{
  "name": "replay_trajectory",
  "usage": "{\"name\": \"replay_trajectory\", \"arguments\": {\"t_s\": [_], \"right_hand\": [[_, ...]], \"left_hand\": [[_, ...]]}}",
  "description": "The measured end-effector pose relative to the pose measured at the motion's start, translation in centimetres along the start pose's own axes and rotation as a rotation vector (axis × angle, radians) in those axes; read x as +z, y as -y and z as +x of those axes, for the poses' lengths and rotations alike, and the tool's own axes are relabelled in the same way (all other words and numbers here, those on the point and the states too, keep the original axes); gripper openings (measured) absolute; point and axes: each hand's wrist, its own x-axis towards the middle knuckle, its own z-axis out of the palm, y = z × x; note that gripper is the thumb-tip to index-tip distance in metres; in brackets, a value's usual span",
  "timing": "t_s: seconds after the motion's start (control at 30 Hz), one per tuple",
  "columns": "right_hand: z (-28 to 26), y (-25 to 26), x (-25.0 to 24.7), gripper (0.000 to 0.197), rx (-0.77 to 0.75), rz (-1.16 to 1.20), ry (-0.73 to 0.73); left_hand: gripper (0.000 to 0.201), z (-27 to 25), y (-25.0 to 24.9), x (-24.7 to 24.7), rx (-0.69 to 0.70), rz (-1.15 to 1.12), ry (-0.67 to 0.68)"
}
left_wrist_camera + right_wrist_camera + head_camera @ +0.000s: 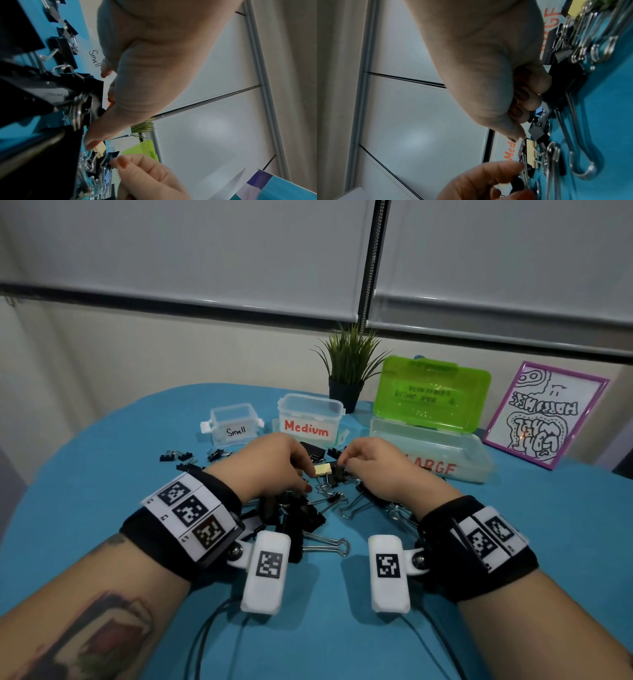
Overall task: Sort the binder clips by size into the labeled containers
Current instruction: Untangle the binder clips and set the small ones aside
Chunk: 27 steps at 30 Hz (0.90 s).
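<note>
Black binder clips (pixel 301 518) of several sizes lie heaped mid-table, with one gold clip (pixel 324 469) among them. My left hand (pixel 306 474) curls down at the gold clip's left edge. Its fingertip touches that gold clip (pixel 100 148), and in the right wrist view its finger and thumb close around a black clip (pixel 520 181). My right hand (pixel 342 465) pinches a small black clip (pixel 110 157) just right of the gold one. Behind stand the Small box (pixel 234 424), the Medium box (pixel 310 419) and the Large case (pixel 442 457).
The Large case's green lid (pixel 431 392) stands open. A potted plant (pixel 347 371) is behind the Medium box and a framed drawing (pixel 544 414) leans at the far right. A few small clips (pixel 178 457) lie before the Small box. Blue cloth (pixel 513 535) covers the table.
</note>
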Motion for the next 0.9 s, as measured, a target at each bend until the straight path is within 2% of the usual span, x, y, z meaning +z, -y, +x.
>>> {"name": "replay_trajectory", "arguments": {"t_s": [0.07, 0.13, 0.23, 0.4, 0.6, 0.9], "right_hand": [[-0.1, 0.2, 0.3, 0.006, -0.02, -0.04, 0.016], [-0.1, 0.4, 0.5, 0.012, -0.043, -0.07, 0.027], [-0.1, 0.5, 0.6, 0.024, -0.052, -0.1, 0.071], [-0.3, 0.6, 0.2, 0.032, -0.007, -0.083, 0.1], [-0.9, 0.6, -0.5, 0.025, 0.05, -0.121, 0.158], [-0.9, 0.5, -0.3, 0.019, 0.025, -0.154, 0.196]], "left_hand": [[0.027, 0.2, 0.0, 0.0, 0.0, 0.062, -0.048], [0.03, 0.3, 0.0, 0.0, -0.023, 0.118, -0.058], [0.033, 0.3, 0.2, 0.2, -0.05, 0.095, 0.016], [0.04, 0.2, 0.2, 0.3, -0.041, 0.073, 0.052], [0.038, -0.2, -0.2, 0.1, -0.032, 0.07, 0.063], [0.034, -0.5, -0.5, 0.1, -0.008, 0.008, 0.069]]}}
